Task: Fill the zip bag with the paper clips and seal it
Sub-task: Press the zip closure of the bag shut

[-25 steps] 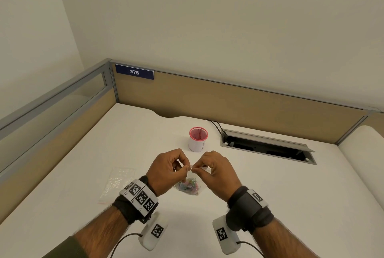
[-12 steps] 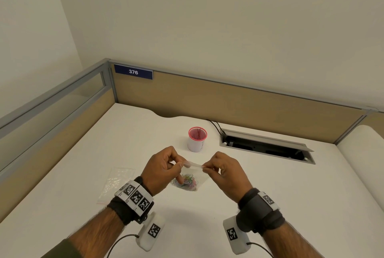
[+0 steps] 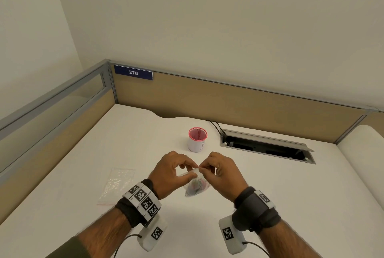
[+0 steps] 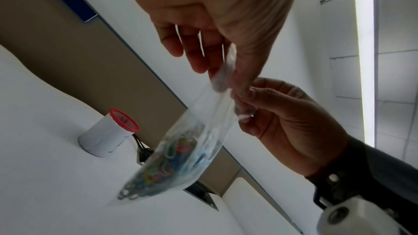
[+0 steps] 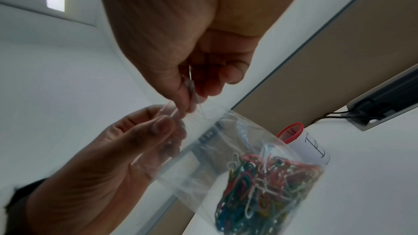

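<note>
A clear zip bag (image 3: 194, 185) hangs above the white desk, its bottom heavy with coloured paper clips (image 5: 264, 188). My left hand (image 3: 172, 171) and right hand (image 3: 220, 169) both pinch the bag's top strip between thumb and fingers, close together at the middle. In the left wrist view the zip bag (image 4: 181, 149) sags down from the pinching fingers (image 4: 228, 71), and the clips (image 4: 162, 169) bunch at its lower end. The right wrist view shows the strip held by the right fingertips (image 5: 190, 92) and the left hand (image 5: 147, 131).
A white cup with a red mesh rim (image 3: 197, 139) stands behind the hands. A second, empty zip bag (image 3: 117, 185) lies flat at the left. A cable hatch (image 3: 268, 146) opens in the desk at the back right. Partition walls (image 3: 228, 100) close the back and left.
The hands came apart along the bag's top strip half a second ago, then closed together again at its middle. The bag has lifted a little and tilted.
</note>
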The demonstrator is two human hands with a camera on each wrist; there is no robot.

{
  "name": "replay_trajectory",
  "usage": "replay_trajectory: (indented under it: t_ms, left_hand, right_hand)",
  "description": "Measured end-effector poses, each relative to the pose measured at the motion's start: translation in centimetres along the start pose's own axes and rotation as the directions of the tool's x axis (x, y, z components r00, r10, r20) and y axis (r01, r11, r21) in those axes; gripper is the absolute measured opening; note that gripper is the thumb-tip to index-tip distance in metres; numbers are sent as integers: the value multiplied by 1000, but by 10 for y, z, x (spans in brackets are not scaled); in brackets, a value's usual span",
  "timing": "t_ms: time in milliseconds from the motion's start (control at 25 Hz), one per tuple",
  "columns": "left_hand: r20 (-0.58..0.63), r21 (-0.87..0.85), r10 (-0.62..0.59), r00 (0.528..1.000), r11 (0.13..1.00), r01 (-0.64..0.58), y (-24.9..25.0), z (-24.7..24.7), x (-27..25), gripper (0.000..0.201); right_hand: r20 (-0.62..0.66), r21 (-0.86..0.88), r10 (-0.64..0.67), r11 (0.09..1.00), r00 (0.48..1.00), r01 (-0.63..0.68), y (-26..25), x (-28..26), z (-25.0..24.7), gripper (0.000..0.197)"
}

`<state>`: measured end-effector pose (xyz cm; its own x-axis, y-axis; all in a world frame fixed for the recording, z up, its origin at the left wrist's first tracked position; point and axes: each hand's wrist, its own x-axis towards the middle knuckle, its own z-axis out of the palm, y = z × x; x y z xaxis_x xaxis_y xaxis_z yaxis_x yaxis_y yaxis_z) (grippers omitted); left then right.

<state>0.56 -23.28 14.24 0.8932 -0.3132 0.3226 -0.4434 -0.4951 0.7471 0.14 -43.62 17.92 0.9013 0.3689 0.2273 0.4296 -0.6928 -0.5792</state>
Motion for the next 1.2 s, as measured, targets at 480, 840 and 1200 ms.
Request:
replay_trajectory:
  t_ms: [480,840,1200]
  left_hand:
    - [-61,-201,-118,991,974,104,-5,-4,0,12]
    - [-28,-164,-41,999,986,36,-2,-5,1,11]
    - [-60,-98,39,997,994,-45,6,5,3,13]
  right_hand:
    - [-28,151,48,988,998,-44,10,-5,-9,2]
    - [-52,152,40,988,998,-32,1,-3,-2,7]
    - [-29,165,8,986,1000,-3,-1,-5,-2,6]
